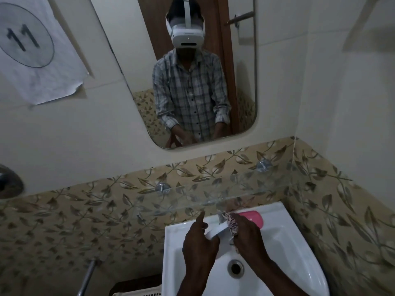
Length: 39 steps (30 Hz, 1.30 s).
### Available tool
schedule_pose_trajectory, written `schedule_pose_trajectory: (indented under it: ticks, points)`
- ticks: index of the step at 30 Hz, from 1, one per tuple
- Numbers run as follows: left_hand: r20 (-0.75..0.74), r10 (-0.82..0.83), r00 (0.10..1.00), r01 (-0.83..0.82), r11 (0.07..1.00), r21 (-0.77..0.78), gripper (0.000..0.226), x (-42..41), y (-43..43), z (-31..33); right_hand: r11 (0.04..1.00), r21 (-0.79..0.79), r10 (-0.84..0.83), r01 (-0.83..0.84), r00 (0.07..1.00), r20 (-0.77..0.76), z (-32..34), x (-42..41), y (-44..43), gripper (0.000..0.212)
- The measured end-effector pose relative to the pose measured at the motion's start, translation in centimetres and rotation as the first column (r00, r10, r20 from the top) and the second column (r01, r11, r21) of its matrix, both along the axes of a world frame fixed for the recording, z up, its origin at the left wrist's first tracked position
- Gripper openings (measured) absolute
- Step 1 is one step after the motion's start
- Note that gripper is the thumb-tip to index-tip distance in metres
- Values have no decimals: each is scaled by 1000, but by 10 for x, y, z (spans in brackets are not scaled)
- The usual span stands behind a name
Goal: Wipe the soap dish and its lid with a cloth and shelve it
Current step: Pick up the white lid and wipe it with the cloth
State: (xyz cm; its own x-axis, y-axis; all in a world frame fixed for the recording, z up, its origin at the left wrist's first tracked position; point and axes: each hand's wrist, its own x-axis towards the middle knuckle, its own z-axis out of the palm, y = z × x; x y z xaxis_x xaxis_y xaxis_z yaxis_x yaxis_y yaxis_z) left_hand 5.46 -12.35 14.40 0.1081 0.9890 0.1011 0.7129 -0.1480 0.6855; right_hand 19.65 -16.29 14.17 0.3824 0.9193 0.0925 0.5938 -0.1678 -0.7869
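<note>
Tiled wall (320,82), cream above and banded with a brown leaf pattern below, fills most of the frame. Mirror (192,71), upper centre, reflects a person in a checked shirt wearing a white headset. White sink (175,263), lower centre-right, with its drain (236,268) near the bottom edge. Sheet of paper (38,50), upper left, marked "11" inside a drawn circle. Clear glass shelf (213,194), fixed to the patterned band by two round metal mounts, runs just above the sink's back rim.

Left hand (198,246), lower centre, grasps a white soap dish part (215,230) over the basin, forefinger pointing up; whether this part is the dish or its lid cannot be told. Right hand (248,236), just beside it, is clenched around a patterned cloth (232,224), which is pressed against the upper end of the white part. Pink soap dish part (252,217) lies on the sink's back ledge, behind the right hand and below the shelf, partly hidden by the fingers.
</note>
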Motion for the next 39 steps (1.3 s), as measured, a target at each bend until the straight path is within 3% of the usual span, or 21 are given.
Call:
schedule_pose_trajectory:
  ticks: [2, 4, 6, 9, 11, 13, 16, 20, 22, 24, 26, 29, 31, 35, 37, 39]
  points:
    - [-276, -105, 956, 111, 994, 6, 43, 5, 5, 5, 988, 52, 134, -147, 972, 194, 2, 3, 2, 50]
    - [-374, -164, 913, 167, 986, -25, 27, 11, 9, 13, 964, 136, 183, -229, 940, 288, 5, -4, 4, 44]
    - [-392, -160, 906, 159, 987, -34, 20, 17, 12, 14, 958, 216, 139, -190, 963, 230, 6, -14, 5, 41]
    - [-276, -84, 957, 83, 996, -16, 26, 15, 10, 7, 990, 144, 13, -9, 999, -32, 6, -19, 5, 54]
    - [-67, -24, 997, 25, 1000, 17, 25, 14, 5, 2, 995, -7, -101, 102, 972, -213, 4, -21, 7, 49]
    - [132, 49, 990, -50, 999, 10, 26, 16, 2, -1, 976, -101, -217, 193, 894, -391, -2, -25, 7, 33]
    - [298, 189, 936, -197, 980, -3, 32, 21, 4, -2, 952, -201, -301, 230, 811, -501, -13, -35, 8, 15]
    - [493, 328, 806, -296, 944, -145, 36, 28, 9, 6, 938, -312, -340, 154, 591, -731, -26, -51, 1, 15]
    - [471, 328, 819, -270, 944, -189, 33, 31, 9, 7, 937, -303, -346, 176, 603, -719, -26, -49, 2, 14]
    - [411, 274, 869, -228, 961, -160, 38, 25, 8, 9, 939, -249, -339, 239, 772, -537, -20, -37, 5, 9]
    - [367, 157, 917, -152, 988, -43, 57, 10, 13, 11, 968, -169, -233, 184, 911, -340, -5, -24, 7, 16]
    - [245, -49, 968, 48, 999, 12, 35, 0, 21, 14, 987, -146, -107, 72, 965, -241, 1, -8, 7, 31]
    - [294, 10, 956, -7, 1000, -11, 25, 4, 21, 12, 980, -159, -169, 119, 921, -352, -2, -8, 8, 17]
    - [429, 295, 853, -274, 955, -113, 32, 17, 11, 3, 918, -250, -396, 307, 742, -541, -19, -29, 3, 4]
    - [464, 328, 823, -271, 944, -186, 37, 21, 7, -4, 892, -322, -451, 316, 610, -651, -29, -35, 0, 8]
    - [469, 369, 802, -225, 915, -336, 32, 22, 7, -10, 879, -324, -475, 349, 584, -659, -32, -37, -2, 13]
